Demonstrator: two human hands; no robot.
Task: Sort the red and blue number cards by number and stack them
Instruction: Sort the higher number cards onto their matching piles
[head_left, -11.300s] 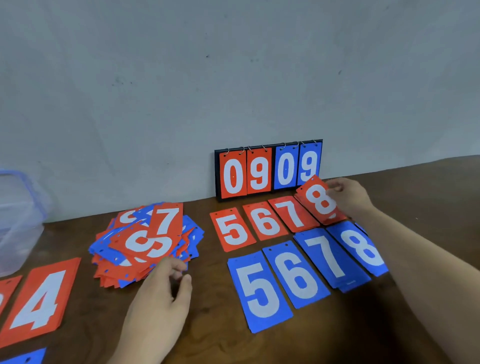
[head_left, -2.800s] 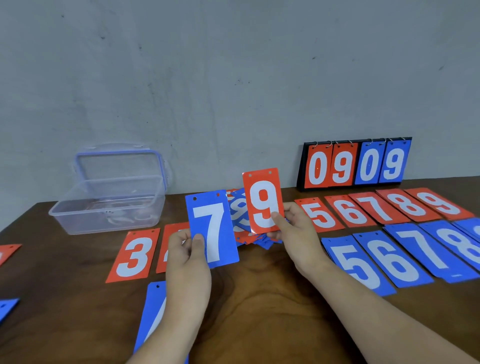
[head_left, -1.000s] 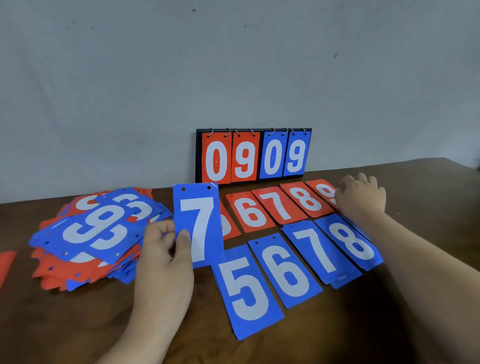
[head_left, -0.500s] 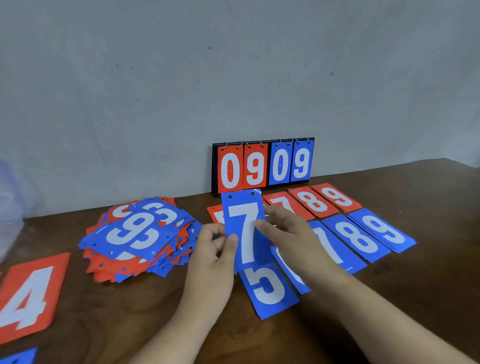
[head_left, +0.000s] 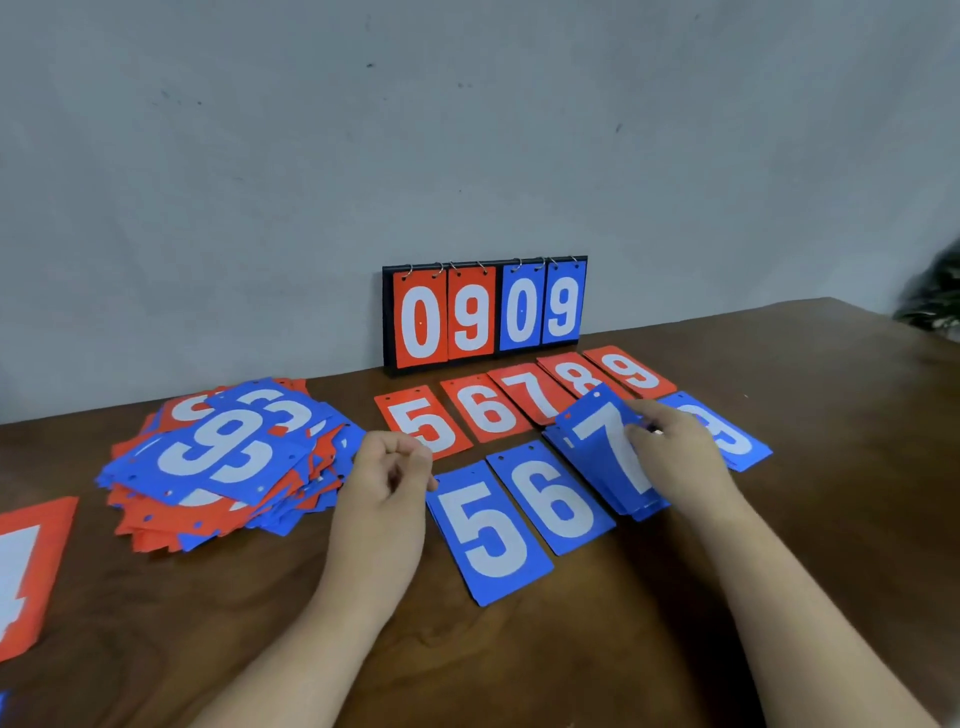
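Blue 7 card (head_left: 597, 431) is held tilted over the blue 7 stack (head_left: 636, 512), at about 2 o'clock from the table's (head_left: 810, 519) middle. It is gripped near its right edge by the curled fingers of the right hand (head_left: 675, 460); whether its lower end touches the stack cannot be told. The left hand (head_left: 387, 480) is kept at the middle, its fingers curled into a loose fist with nothing held, just at 9 o'clock of the blue 5 card (head_left: 488, 535). The blue 6 card (head_left: 553, 501) is laid between the blue 5 card and the stack. At 12 o'clock of these a red row is laid: 5, 6, 7, 8, 9 (head_left: 488, 410). A blue card (head_left: 735, 441), partly hidden, is seen at 3 o'clock of the right hand. The unsorted pile (head_left: 223, 452) is heaped at 9 o'clock, and the scoreboard (head_left: 485, 312), reading 0909, is propped against the wall at 12 o'clock.
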